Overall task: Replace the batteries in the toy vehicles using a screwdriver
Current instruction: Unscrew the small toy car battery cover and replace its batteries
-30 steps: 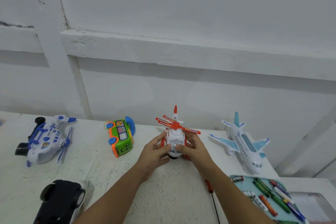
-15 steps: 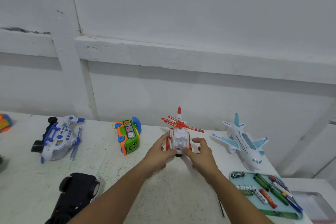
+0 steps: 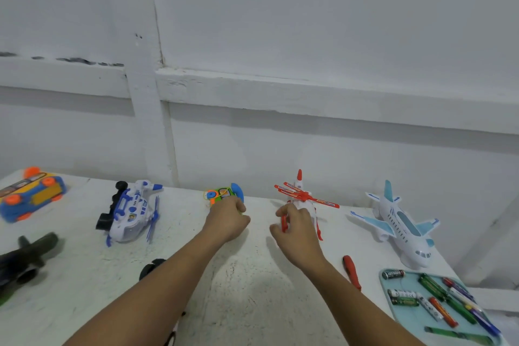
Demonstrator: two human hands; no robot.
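My left hand (image 3: 228, 220) lies over the near end of the green and orange toy car (image 3: 222, 193) at the back of the white table (image 3: 247, 289), its fingers curled down onto the toy. The car's front half is hidden under that hand. My right hand (image 3: 298, 232) rests against the left side of the red and white toy helicopter (image 3: 304, 199), fingers loosely curled, with a red skid showing beside the thumb. A screwdriver with a red handle (image 3: 351, 271) lies on the table right of my right forearm. Several batteries (image 3: 438, 299) lie in a teal tray (image 3: 384, 284).
A white and light-blue toy airplane (image 3: 401, 225) stands right of the helicopter. A blue and white toy helicopter (image 3: 129, 213), a blue and orange toy car (image 3: 31, 194) and a dark toy (image 3: 25, 256) sit to the left. A black toy (image 3: 153, 265) shows behind my left forearm.
My left hand has let go of the red and white helicopter and moved left onto the green toy car. My right hand stays at the helicopter. The view has swung left.
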